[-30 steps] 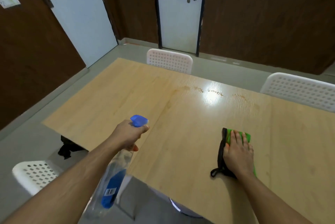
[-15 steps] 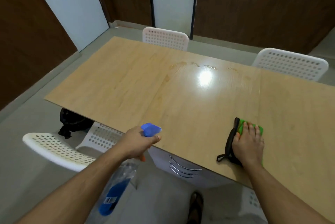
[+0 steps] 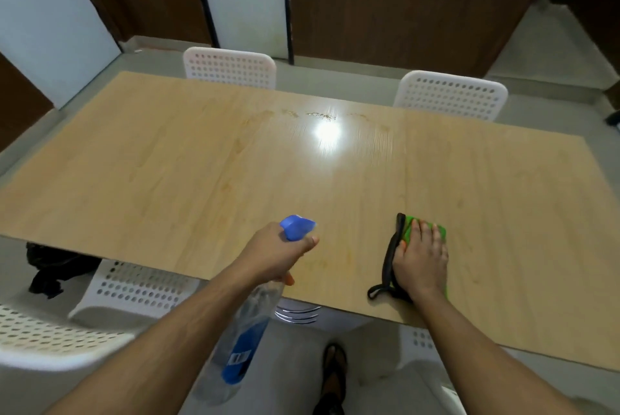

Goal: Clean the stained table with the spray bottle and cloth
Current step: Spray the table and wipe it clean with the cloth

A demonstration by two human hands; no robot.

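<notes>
On the near edge of the desk, head view, the only one: left hand is wrapped around the neck of the spray bottle, forefinger up by the blue trigger head. Nozzle points out over the desk top. Bottle body hangs down below the desk edge, clear plastic, blue liquid pooled in the lower part only.

Right hand lies flat, fingers spread, pressing the green cloth onto the desk near the front edge. A black edging or strap runs along the cloth's left side and loops out at the wrist end.

Stains: brownish marks near the far edge, just beyond the bright light reflection, well apart from both hands. Fainter streaks nearer; too blurred to be sure.

Handling, judged:
- Bottle looks light, mostly empty. Rigid at the neck, so the present hold there is the right one; thin walls lower down would probably flex.
- Wet plastic may slip.
- Cloth is soft and limp, bunches easily. Flat palm pressure suits wiping; to carry it, pinch a fold or the strap.
- Desk surface is glossy, so the cloth should slide readily.
</notes>
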